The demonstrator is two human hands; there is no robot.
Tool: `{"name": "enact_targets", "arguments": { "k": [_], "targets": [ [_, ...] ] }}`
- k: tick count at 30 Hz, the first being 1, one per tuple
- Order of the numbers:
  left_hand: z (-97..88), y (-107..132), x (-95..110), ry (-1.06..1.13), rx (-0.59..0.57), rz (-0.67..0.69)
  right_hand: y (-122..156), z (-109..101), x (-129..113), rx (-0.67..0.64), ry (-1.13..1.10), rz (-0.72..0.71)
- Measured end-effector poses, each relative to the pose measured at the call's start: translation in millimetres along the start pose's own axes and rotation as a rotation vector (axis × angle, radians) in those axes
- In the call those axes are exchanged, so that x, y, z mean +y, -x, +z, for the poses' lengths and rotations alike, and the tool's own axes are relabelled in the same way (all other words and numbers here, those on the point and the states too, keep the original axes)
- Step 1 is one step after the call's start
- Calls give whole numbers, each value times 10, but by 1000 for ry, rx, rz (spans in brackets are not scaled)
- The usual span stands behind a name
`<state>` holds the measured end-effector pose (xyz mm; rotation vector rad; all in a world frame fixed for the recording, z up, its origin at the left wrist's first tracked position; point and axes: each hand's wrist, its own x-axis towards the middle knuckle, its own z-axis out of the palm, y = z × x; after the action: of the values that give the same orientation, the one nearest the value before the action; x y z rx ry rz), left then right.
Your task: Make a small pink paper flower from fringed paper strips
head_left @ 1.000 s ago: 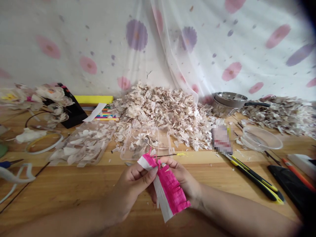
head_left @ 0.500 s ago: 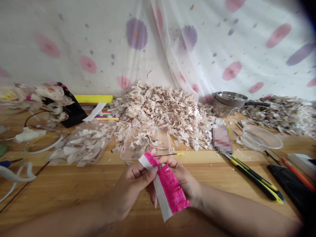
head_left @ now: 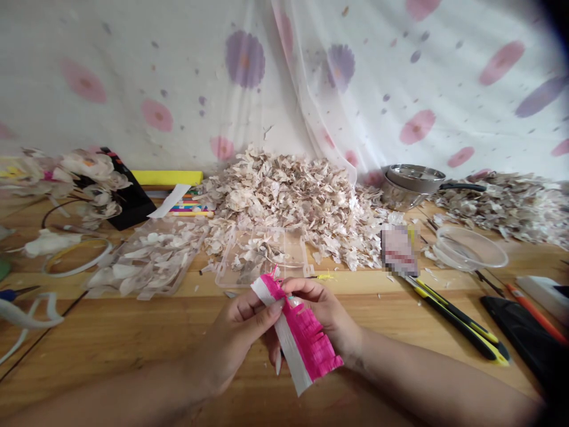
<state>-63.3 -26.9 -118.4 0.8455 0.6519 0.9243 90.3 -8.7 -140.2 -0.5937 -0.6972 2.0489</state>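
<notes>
Nearby, tray [head_left: 103, 286] holding petals [head_left: 142, 261], strip [head_left: 306, 341] pinched

A large heap of pale dried flakes [head_left: 288, 196] lies on the wooden surface [head_left: 111, 338] against a flower-printed curtain [head_left: 364, 77], with a second heap [head_left: 511, 204] far right. Between them stands a steel pan [head_left: 413, 185], a clear bowl [head_left: 472, 249] near it. A yellow-black utility knife [head_left: 457, 323] lies in front.

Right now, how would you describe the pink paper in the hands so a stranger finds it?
Over the wooden table, in front of the heap of pale flakes, the left hand and right hand hold a paper strip. It is bright pink with a white band along one edge and a cut fringe along the other, unlike those pale flakes.
</notes>
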Motion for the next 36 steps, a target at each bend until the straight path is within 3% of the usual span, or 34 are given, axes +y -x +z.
{"name": "enact_targets", "arguments": {
  "k": [12,23,26,36],
  "targets": [
    [-36,-25,-17,-87,36,-27,17,34,-18,-47,77,-87],
    [-97,-18,-83,-85,-42,-29,-13,-26,-123,-102,139,10],
    [-90,-17,-74,-76,-62,-53,-28,-65,-141,-142,122,65],
    [66,43,66,79,-117,-270,-59,-183,-169,-425,222,25]
  ]
}}
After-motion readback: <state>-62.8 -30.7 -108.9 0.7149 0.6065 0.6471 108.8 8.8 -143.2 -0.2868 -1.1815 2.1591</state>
